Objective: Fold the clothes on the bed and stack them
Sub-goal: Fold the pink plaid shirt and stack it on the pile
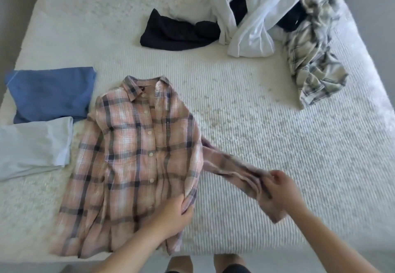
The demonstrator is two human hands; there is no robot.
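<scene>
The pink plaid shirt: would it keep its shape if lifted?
Probably not. The shirt looks thin and floppy: its sleeve sags and bunches in the right hand. Likely light too; the left hand merely pinches its edge.

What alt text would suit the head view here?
A person's left hand grips the side edge of a pink plaid shirt laid flat on a white bed, while the right hand holds its sleeve out. Folded blue clothes lie left; an unfolded pile waits behind.
</scene>
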